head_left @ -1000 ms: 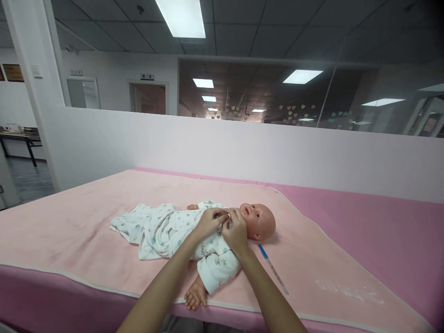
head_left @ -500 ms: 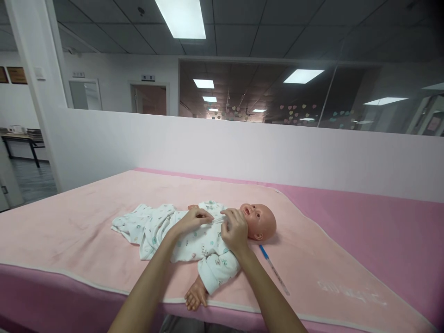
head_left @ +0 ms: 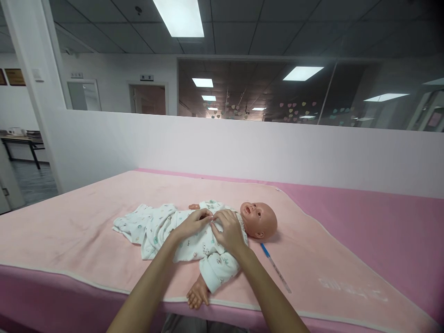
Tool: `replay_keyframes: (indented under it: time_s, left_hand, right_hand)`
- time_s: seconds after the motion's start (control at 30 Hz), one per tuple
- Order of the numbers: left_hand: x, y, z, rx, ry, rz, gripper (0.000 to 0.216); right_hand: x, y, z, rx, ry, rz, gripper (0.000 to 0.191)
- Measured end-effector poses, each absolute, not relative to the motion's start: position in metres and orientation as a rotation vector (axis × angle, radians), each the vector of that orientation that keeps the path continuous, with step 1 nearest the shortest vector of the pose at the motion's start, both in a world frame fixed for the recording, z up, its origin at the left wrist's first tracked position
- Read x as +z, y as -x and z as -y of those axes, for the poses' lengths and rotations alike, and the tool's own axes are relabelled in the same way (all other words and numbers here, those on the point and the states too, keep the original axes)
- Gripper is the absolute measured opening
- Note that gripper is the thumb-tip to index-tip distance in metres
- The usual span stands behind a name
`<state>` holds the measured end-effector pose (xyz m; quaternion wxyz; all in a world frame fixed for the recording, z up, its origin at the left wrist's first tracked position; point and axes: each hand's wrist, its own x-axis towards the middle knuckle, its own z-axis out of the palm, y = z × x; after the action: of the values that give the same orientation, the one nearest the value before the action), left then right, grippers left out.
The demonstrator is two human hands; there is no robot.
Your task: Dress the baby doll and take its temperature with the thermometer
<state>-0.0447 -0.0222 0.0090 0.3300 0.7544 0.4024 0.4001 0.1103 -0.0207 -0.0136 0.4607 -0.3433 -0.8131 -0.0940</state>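
A baby doll (head_left: pixel 260 219) lies on its back, its head to the right, dressed in a white patterned baby gown (head_left: pixel 190 247). My left hand (head_left: pixel 192 225) rests over the chest, fingertips pinched together at the front of the gown. Touching or almost touching those fingertips, my right hand (head_left: pixel 229 230) is closed at the same spot, just below the doll's neck. The bit of cloth between the fingers is mostly hidden. One doll hand (head_left: pixel 198 292) sticks out of the near sleeve, by the bed edge.
Beside the doll's head lies a thin clear stick with a blue end (head_left: pixel 265 250), possibly a thermometer. A pale pink pad (head_left: pixel 86 222) covers the padded pink surface (head_left: pixel 381 217). A low white wall (head_left: pixel 243 148) runs along the back.
My right hand has moved left, away from the doll's chin, to meet my left fingertips. The white strands of cloth seen between the hands before are now covered. The doll lies as before.
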Motion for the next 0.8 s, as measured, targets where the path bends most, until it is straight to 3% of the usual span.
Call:
replay_keyframes:
  time_s: [0.8]
  left_hand:
    - [-0.0001,0.0466,0.016,1.214,-1.844,-0.959,0.015]
  right_hand:
    - [-0.0192,-0.1052,0.019,-0.047,0.93,1.858,0.011]
